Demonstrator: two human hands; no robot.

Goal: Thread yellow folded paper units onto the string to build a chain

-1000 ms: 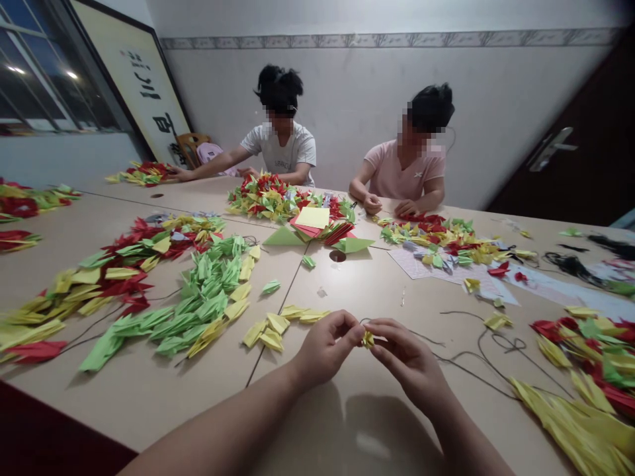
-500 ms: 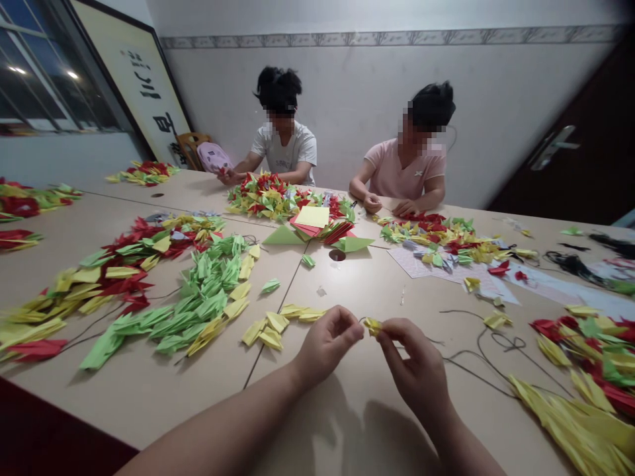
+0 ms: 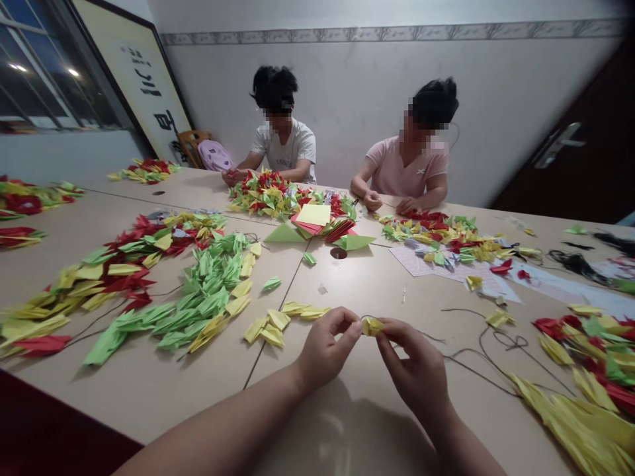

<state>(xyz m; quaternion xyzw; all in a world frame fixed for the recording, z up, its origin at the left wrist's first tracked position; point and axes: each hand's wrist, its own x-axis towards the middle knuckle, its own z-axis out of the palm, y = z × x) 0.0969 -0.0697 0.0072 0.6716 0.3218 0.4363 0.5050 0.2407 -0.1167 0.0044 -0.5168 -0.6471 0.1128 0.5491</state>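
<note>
Yellow paper (image 3: 372, 326) between curled left hand (image 3: 323, 345) and right hand (image 3: 417, 365)

Yellow paper piece (image 3: 371, 326) now between right fingers (image 3: 395, 329)

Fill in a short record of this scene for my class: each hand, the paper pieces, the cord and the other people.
right hand: holding a small yellow folded piece
left hand: close beside that piece; grip hard to tell
green folded pieces: clustered on the table, left of the hands
yellow sheet: lying over red sheets, beyond the hands
dark cord: on the table, right of the hands
others: two seated people opposite, one in white, one in pink
</note>
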